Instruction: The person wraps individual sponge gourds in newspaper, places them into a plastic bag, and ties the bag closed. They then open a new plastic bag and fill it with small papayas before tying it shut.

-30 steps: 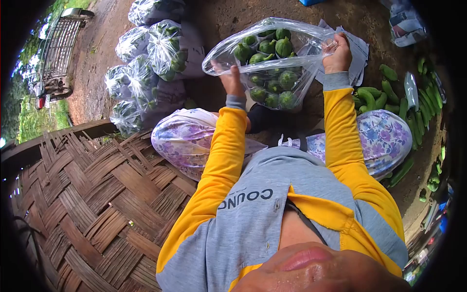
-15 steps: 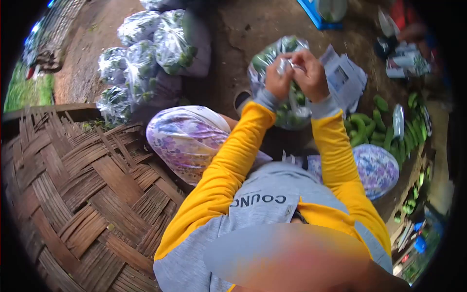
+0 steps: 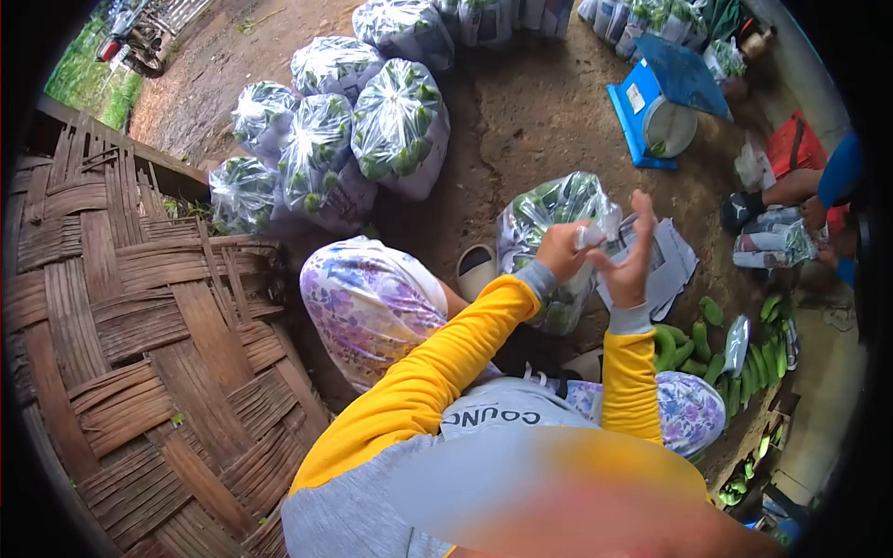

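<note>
A clear plastic bag (image 3: 537,216) full of long green vegetables stands on the ground in front of me. Its gathered neck is pinched in my left hand (image 3: 560,253), with the twisted end poking up past the fingers. My right hand (image 3: 630,260) is raised just beside the neck, palm turned toward it and fingers stretched out. Sheets of newspaper (image 3: 672,260) lie on the ground behind my right hand.
Several filled bags (image 3: 398,121) stand at the left and back. A blue weighing scale (image 3: 642,112) is at the back right. Loose green vegetables (image 3: 699,349) lie by my right knee. Another person's hand (image 3: 815,214) is near a bundle at the far right. A woven bamboo panel (image 3: 139,372) fills the left.
My right hand has left the bag's neck and opened, while my left hand keeps hold. The view has tilted up, showing more of the scale and the bags at the back.
</note>
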Motion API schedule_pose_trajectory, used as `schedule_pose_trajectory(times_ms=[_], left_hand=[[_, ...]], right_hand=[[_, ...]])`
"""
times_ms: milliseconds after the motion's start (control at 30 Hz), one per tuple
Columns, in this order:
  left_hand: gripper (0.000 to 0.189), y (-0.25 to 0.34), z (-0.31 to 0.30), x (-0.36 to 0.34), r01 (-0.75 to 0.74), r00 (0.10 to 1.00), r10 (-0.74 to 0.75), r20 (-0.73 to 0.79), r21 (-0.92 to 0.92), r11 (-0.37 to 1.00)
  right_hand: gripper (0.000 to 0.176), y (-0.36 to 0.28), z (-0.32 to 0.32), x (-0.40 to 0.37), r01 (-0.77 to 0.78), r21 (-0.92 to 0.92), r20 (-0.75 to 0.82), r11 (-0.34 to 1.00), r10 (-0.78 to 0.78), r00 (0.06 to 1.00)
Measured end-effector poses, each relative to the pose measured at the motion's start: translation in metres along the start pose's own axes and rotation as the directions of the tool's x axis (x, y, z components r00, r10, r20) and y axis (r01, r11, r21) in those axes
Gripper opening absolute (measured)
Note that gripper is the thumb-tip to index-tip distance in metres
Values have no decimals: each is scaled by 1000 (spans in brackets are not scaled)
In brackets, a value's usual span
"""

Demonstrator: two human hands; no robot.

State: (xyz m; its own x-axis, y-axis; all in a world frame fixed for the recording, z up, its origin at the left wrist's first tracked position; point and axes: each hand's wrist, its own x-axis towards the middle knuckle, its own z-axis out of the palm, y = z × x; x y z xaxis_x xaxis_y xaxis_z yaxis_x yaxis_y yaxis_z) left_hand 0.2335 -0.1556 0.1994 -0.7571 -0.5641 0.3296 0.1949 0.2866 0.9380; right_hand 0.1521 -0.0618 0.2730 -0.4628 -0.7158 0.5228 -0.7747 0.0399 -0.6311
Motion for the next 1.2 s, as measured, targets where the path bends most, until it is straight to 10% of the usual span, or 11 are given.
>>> schedule_pose_trajectory(times_ms=[200,300,367,600,700,867,1067,1200], left_hand=[[12,-26,12,0,-76,995,85,-59,137,988],[11,10,-1,1,70,994,-77,-75,-89,994],[16,3,-2,5,179,973,-211,-88,-284,942],[32,-7,-10,13,360,857,-516,-6,-710,605],[25,-39,-7,18,516,849,-529,9,-230,825],[57,-12,0,11,147,986,-125,-113,210,967],[36,-4,-4,1,-38,999,43,1,481,876],[15,-8,-14,3,279,952,-298,66,212,937]], right_hand=[[54,22,41,-12,-459,626,221,630,421,880],[37,49,41,-17,-374,639,52,672,447,893],[31,38,33,-11,-305,893,9,331,665,747],[34,42,23,-12,-483,645,156,592,517,842],[30,47,35,-10,-378,351,125,857,357,926],[32,40,41,4,-185,2,134,983,183,974],[21,61,48,-7,-428,271,40,862,434,900],[23,70,60,-10,-336,251,-107,908,371,923]])
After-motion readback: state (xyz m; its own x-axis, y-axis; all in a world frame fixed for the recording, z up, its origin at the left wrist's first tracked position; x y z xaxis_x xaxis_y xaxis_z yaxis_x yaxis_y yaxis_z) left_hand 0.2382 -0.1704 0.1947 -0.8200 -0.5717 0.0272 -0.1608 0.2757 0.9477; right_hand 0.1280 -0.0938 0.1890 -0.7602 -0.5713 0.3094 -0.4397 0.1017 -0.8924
